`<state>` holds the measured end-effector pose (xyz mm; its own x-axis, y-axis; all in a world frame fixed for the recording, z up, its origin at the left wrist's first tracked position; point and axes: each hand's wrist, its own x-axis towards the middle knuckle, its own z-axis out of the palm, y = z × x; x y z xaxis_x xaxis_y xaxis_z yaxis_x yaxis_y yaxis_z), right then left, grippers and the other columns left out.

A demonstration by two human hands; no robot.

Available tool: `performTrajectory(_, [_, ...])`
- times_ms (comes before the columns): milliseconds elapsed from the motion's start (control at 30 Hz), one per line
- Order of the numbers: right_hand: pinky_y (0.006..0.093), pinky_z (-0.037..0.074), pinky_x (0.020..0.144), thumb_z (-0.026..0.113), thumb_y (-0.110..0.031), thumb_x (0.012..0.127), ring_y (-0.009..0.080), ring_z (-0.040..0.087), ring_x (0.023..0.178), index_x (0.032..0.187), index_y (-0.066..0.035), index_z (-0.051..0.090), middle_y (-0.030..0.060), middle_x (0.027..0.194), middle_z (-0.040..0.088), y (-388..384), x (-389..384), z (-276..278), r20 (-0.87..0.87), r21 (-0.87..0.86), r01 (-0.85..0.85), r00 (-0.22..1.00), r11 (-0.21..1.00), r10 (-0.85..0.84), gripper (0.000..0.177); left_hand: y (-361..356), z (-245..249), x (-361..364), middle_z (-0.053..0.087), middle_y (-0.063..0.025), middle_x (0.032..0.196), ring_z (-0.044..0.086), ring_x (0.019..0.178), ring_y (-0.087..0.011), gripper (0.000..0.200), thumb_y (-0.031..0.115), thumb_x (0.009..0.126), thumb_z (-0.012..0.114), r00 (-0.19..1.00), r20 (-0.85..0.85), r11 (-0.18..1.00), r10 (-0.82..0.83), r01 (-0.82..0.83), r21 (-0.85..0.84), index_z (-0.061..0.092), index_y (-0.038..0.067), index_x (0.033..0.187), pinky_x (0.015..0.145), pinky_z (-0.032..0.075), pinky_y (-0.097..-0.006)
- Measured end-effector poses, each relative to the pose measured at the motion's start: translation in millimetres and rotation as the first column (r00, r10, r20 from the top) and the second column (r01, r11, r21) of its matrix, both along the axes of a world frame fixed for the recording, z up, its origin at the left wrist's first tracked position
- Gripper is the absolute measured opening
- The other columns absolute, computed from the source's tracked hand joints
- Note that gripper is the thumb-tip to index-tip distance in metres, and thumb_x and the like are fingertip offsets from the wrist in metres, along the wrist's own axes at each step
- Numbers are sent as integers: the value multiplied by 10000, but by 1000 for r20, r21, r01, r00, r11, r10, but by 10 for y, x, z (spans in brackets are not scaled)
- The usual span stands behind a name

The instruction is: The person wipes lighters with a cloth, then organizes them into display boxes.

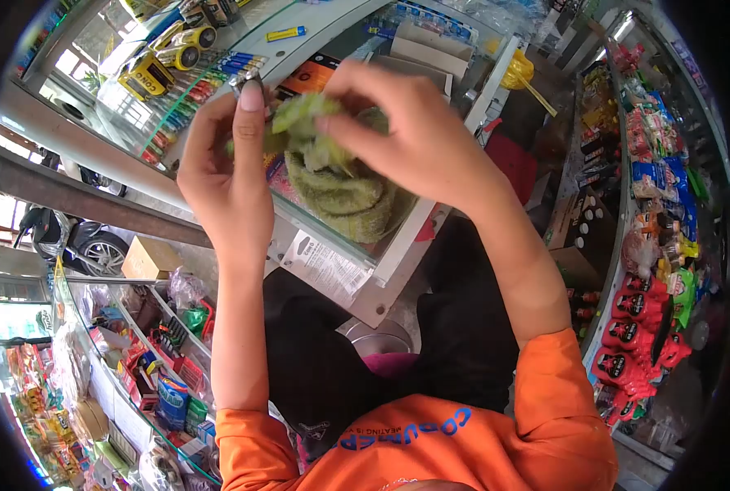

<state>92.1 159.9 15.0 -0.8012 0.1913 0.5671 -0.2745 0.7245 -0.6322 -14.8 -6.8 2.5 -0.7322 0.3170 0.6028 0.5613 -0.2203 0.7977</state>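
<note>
Head view: left hand (227, 184), right hand (418, 135) both pinch green leaf (299, 113) tight, just above green pile (344, 200) on glass counter (127, 123). Looks halfway: leaf not done, pile waiting.

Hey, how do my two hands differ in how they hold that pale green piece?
The left hand stands upright, thumbnail toward the camera; the right hand arches over sideways, its back showing. The left pinches the green piece at its edge; the right presses its fingers on top. Both grip that piece above the rolled cloth on the glass counter.
</note>
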Motion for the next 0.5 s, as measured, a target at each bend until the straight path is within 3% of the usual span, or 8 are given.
performTrajectory(33, [409,593,794,790,-212,930,349,763,843,1046,-12,699,122,971,776,-10,-21,6,-1,-1,-4,1000,1000,4,249,24,1,29,750,-64,1071,639,921,-58,264,166,1070,705,1000,-1,1000,4,-4,-1,717,-54,1215,832,505,-211])
performTrajectory(100, [343,593,706,777,-88,914,265,782,796,1055,-23,696,103,961,781,-60,-82,15,-411,-254,-14,907,967,-95,175,82,-1,94,758,-80,1105,664,984,-66,331,150,1064,711,994,94,998,-64,61,28,687,-97,1283,882,533,-230])
performTrajectory(133, [309,593,721,755,-10,907,191,783,816,1069,-42,717,74,953,780,-97,-61,54,-435,-280,2,891,960,-129,169,115,-3,138,764,-90,1112,686,1032,-90,387,137,1058,715,986,128,994,-107,101,51,653,-127,1334,934,560,-263])
performTrajectory(167, [309,593,721,755,-10,907,191,783,816,1069,-42,717,74,953,780,-82,2,104,-436,-282,5,890,960,-133,169,121,-3,155,764,-90,1112,686,1032,-90,387,137,1058,715,986,127,993,-110,104,49,653,-127,1334,934,560,-263])
performTrajectory(233, [320,584,819,734,-163,1031,194,727,938,1322,5,644,107,1050,739,-27,139,174,-310,-153,-14,950,988,-35,347,119,-5,193,773,-88,1123,688,1014,-87,327,106,1059,706,972,165,986,-169,164,39,674,-98,1313,898,550,-234])
performTrajectory(267, [320,584,819,734,-163,1031,194,727,938,1322,5,644,107,1050,739,-33,103,156,-311,-155,-12,950,988,-37,347,121,-7,219,773,-88,1123,688,1014,-87,327,106,1059,706,972,164,985,-170,167,37,674,-98,1313,898,550,-234])
performTrajectory(333, [337,601,749,749,-50,928,243,784,847,1086,-64,744,78,1002,783,-68,-56,91,-562,-178,132,800,975,-211,159,140,-9,272,772,-82,1121,705,1014,-101,331,92,1063,691,953,241,983,-184,185,20,668,-92,1337,907,574,-257])
performTrajectory(500, [431,601,924,737,-135,942,330,734,1094,1169,-79,763,129,1221,751,-257,-158,-81,-526,92,151,847,984,-81,236,97,-69,159,753,-86,1198,710,1067,-115,345,138,1092,646,904,307,954,-299,272,128,656,-70,1367,946,589,-284])
